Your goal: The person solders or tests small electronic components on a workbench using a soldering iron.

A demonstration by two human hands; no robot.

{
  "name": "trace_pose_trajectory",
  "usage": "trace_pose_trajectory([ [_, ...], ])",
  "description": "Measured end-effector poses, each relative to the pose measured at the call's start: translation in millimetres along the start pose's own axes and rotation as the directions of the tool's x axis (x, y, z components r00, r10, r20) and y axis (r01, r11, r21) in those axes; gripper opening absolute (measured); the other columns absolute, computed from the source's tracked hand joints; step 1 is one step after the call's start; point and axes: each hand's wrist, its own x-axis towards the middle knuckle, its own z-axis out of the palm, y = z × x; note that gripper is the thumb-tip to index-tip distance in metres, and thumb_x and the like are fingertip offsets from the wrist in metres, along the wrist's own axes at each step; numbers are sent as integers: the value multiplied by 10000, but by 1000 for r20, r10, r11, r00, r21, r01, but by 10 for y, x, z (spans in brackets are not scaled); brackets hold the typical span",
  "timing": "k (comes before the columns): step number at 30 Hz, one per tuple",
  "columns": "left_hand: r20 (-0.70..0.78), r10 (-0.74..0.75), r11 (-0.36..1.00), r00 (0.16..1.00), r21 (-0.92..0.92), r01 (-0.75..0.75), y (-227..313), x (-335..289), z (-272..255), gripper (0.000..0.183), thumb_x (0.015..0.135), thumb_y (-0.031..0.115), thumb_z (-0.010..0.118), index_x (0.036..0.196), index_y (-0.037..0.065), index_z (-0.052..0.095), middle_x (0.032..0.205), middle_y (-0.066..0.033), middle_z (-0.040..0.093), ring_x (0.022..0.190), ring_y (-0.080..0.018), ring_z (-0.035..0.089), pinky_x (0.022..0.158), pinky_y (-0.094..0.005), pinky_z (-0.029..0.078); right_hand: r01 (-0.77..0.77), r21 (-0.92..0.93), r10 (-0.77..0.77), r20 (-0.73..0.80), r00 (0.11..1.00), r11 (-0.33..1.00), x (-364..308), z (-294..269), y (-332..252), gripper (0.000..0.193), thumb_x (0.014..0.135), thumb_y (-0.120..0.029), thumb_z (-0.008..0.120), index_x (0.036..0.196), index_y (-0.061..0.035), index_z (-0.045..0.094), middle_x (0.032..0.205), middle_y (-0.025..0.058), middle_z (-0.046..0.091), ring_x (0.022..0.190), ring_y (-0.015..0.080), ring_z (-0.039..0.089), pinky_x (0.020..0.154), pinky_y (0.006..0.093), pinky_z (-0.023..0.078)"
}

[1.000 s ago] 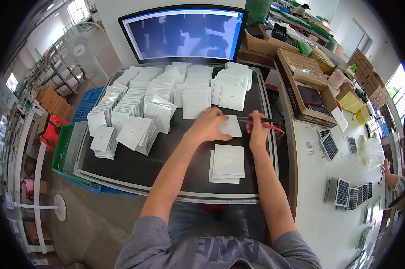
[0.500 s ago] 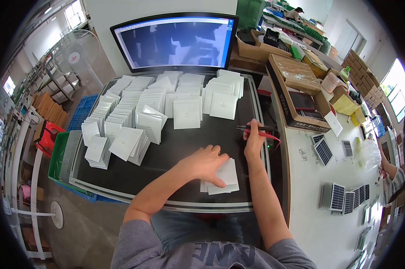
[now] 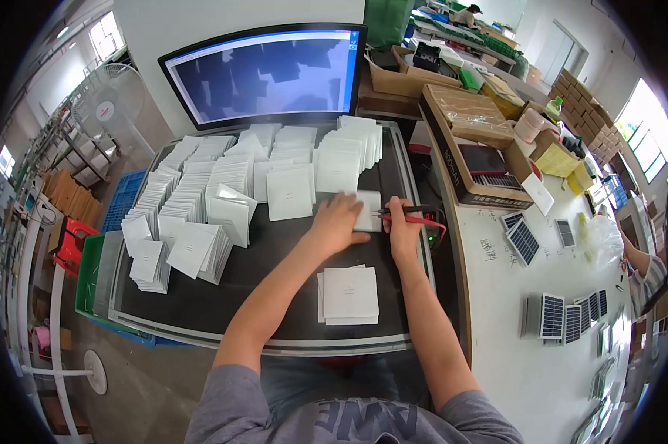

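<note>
In front of the monitor (image 3: pixel 264 78), the wide-spread left hand (image 3: pixel 335 222) and right hand (image 3: pixel 403 233) holding probes (image 3: pixel 423 221) flank a white panel (image 3: pixel 369 211), probably light, stiff, best edge-held.

On the dark flat workbench (image 3: pixel 193 303), rows of white square panels (image 3: pixel 190 196) sit before the wide black-framed monitor (image 3: pixel 267 74). Toward the near right corner lies a low stack of white square panels (image 3: pixel 350 294); behind it, between left hand (image 3: pixel 335 226) and right hand (image 3: pixel 402 235), is a single white square panel (image 3: pixel 367 214). Right of the workbench, a long white table (image 3: pixel 489 296) bears small dark rectangular solar panels (image 3: pixel 552 318).
</note>
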Motion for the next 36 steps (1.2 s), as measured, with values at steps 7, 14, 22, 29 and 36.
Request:
trace_pose_trajectory([
  [7, 106, 83, 962, 991, -270, -52, -13, -149, -250, 643, 671, 288, 828, 1205, 7, 606, 1215, -124, 538, 1136, -309, 503, 989, -380, 442, 155, -294, -115, 148, 982, 943, -4, 67, 70, 269, 921, -218, 620, 740, -18, 620, 604, -7, 555, 550, 51, 478, 504, 235, 361],
  [14, 59, 141, 941, 988, -318, -115, -127, -136, -167, 632, 690, 280, 822, 1215, 11, 594, 1300, -129, 499, 1245, -304, 435, 1041, -407, 382, 158, -369, -98, 178, 979, 916, 2, 60, 91, 254, 910, -206, 633, 759, -1, 630, 612, 37, 603, 574, 79, 523, 548, 269, 419],
  [22, 163, 147, 919, 976, -386, -74, -125, -111, -240, 631, 674, 260, 828, 1218, 38, 598, 1310, -119, 492, 1253, -299, 423, 1039, -403, 373, 234, -379, -143, 252, 957, 895, -46, 86, 79, 248, 919, -206, 628, 777, -3, 630, 628, 34, 608, 591, 80, 532, 558, 267, 423],
  [29, 153, 154, 945, 976, -311, -101, -119, -108, -307, 621, 667, 323, 811, 1202, 66, 627, 1269, -122, 523, 1210, -301, 458, 1026, -382, 388, 18, -107, -4, 132, 991, 994, 24, 1, 54, 259, 938, -242, 612, 785, -33, 609, 631, 4, 556, 552, 69, 479, 516, 240, 373],
  [36, 560, 408, 813, 721, -582, -8, -128, -241, -667, 696, 762, 498, 730, 1270, 44, 587, 1138, -187, 619, 1056, -321, 612, 892, -378, 499, -26, 84, 25, 22, 999, 996, 67, -74, -5, 274, 955, -280, 593, 803, -52, 576, 633, 1, 512, 513, 83, 481, 457, 230, 347],
])
